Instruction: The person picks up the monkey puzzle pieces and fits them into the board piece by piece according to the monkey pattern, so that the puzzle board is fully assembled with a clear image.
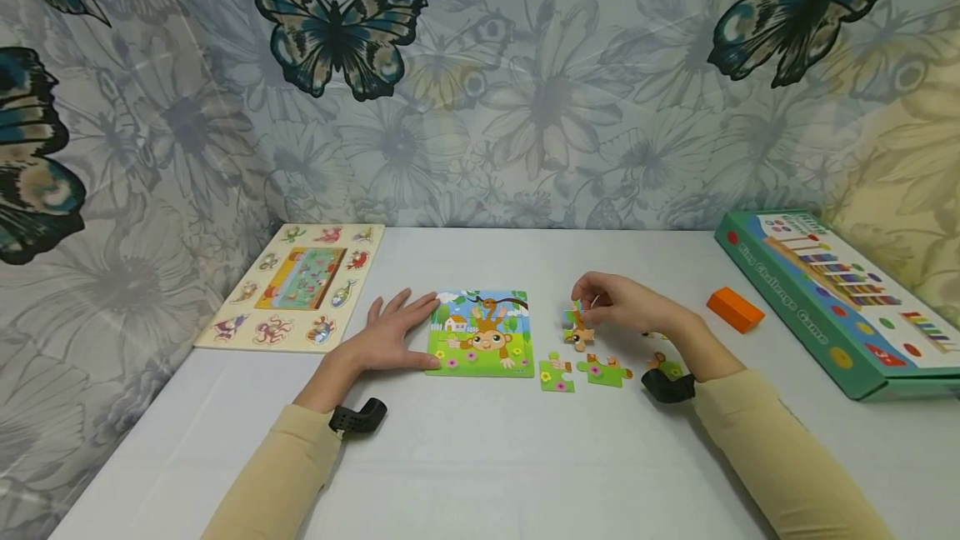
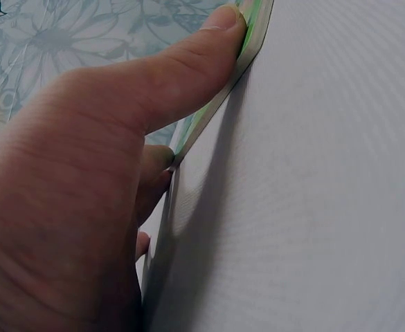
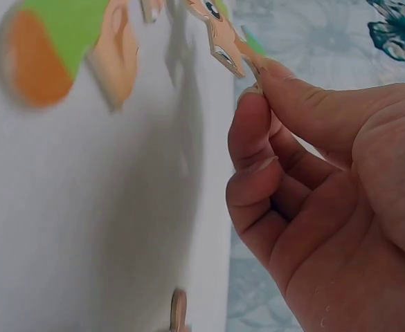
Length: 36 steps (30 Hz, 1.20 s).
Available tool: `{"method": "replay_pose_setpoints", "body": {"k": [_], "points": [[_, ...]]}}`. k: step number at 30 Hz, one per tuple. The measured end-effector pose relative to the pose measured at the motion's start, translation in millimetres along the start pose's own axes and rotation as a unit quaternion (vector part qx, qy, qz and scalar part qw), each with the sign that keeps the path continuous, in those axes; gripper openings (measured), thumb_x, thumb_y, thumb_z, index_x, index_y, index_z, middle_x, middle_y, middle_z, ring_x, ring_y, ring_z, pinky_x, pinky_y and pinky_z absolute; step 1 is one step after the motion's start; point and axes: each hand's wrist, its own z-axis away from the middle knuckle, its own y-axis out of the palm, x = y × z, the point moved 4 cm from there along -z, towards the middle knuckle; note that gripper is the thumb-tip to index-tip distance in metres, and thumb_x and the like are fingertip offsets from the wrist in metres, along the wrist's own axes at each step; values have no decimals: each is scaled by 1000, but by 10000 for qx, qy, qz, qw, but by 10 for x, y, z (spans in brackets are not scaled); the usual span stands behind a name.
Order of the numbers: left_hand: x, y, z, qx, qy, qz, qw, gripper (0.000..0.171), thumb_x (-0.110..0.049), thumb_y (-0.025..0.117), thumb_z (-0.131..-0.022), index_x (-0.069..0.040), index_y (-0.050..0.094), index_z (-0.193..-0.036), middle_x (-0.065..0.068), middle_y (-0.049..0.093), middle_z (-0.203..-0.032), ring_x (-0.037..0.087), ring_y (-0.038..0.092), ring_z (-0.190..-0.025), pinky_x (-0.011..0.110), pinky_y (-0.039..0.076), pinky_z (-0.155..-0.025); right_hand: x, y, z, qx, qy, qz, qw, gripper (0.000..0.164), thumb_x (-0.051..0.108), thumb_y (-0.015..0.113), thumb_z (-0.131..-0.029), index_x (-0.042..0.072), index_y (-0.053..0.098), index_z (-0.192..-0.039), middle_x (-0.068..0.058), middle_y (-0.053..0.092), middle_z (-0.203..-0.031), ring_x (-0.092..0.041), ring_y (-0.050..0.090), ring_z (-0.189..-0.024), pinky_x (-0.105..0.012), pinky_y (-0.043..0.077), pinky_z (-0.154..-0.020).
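Note:
A square monkey-picture puzzle board (image 1: 481,348) lies flat on the white table. My left hand (image 1: 382,342) rests at its left side with fingers spread, the thumb (image 2: 212,52) and forefinger touching the edge. To the right of the board, my right hand (image 1: 621,303) pinches a puzzle piece (image 3: 223,41) between thumb and fingertips; it carries part of the monkey's face and is tilted above the table. Just below it lie a green piece with a pink flower (image 1: 557,375) and a wider green-and-brown piece (image 1: 604,371). Another piece (image 1: 670,368) is partly hidden by the right wrist.
A wooden board with sea-animal pictures (image 1: 247,327) lies at the back left. On the right are an orange block (image 1: 735,310) and a green game box (image 1: 840,357). Butterfly-patterned cloth (image 1: 480,140) hangs behind the table (image 1: 465,465).

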Motion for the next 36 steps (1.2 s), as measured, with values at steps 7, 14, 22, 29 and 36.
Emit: {"method": "replay_pose_setpoints", "body": {"k": [7,14,22,29,36], "points": [[8,0,1,11,-31,1,10000,101,-55,78,-81,-9,34,-159,6,27,-165,42,7,-151,70,-5,-111,104,61,-138,84,-112,-55,9999,21,3,66,-97,0,57,-115,-8,58,-96,-24,60,-88,-35,50,-76],[-3,-4,-1,50,-8,30,10000,100,-53,78,-81,-8,34,-159,7,27,-165,42,7,-151,71,-4,-111,221,158,-294,130,-258,-228,9993,20,0,65,-97,-2,57,-115,-9,59,-96,-26,60,-90,-38,51,-77],[-2,-10,-2,22,11,17,10000,100,-53,79,-81,-8,34,-158,7,27,-165,43,8,-151,72,-4,-111,366,296,-524,159,-386,-321,9986,21,1,65,-97,0,58,-116,-9,60,-98,-26,60,-92,-39,50,-79],[-7,-14,-2,26,28,33,10000,100,-53,78,-81,-9,34,-158,7,27,-165,43,8,-151,72,-4,-110,455,476,-728,297,-375,-212,9986,20,5,65,-98,2,58,-115,-6,59,-94,-22,57,-88,-36,47,-78],[-4,-10,-8,27,30,43,10000,99,-54,78,-81,-9,35,-158,7,27,-165,43,8,-151,72,-4,-110,553,601,-849,336,-339,-171,9987,19,5,66,-97,2,58,-114,-5,58,-91,-21,54,-85,-34,45,-78]]}}
